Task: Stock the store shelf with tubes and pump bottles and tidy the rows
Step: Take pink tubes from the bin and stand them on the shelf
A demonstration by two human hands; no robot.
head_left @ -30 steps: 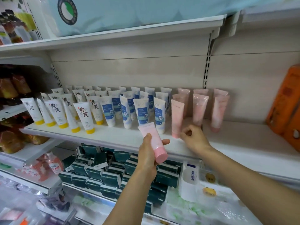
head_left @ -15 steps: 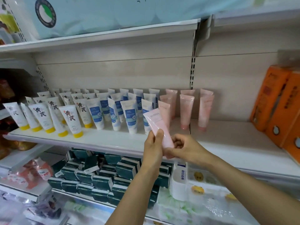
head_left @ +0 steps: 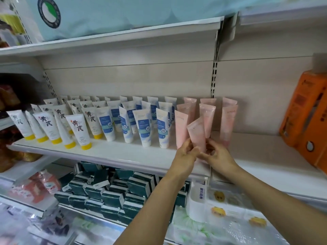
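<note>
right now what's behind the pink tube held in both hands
Behind the held pink tube stand more pink tubes in rows on the white shelf, caps down. The left hand and right hand cover its cap and the nearest tubes' bases.

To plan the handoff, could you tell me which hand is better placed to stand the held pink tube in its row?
Probably the right hand: it grips the pink tube at the cap end, nearest the shelf, beside the pink row's gap. The left hand grips its side.
</note>
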